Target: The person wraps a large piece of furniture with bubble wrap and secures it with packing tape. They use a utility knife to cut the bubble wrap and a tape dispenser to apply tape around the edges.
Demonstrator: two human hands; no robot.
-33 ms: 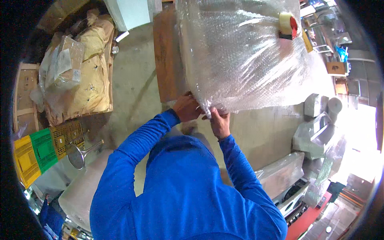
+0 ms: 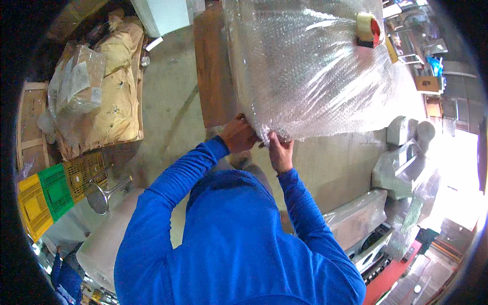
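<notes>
A large object wrapped in clear bubble wrap fills the upper middle and right. At its near left corner, my left hand pinches the gathered edge of the wrap, its fingertips partly hidden by the folds. Close beside it, my right hand grips the same bunched corner, thumb on top and fingers curled underneath. On top of the wrapped object, toward its far right, rests a tape dispenser with a red side and a pale roll.
A brown board lies left of the wrapped object. Farther left are wrapped parcels on a pallet and yellow and green crates. A bubble wrap roll stands lower left, near another person. Wrapped items line the lower right.
My hands stay at the wrap's corner; the right thumb has shifted slightly upward. The view has moved a little.
</notes>
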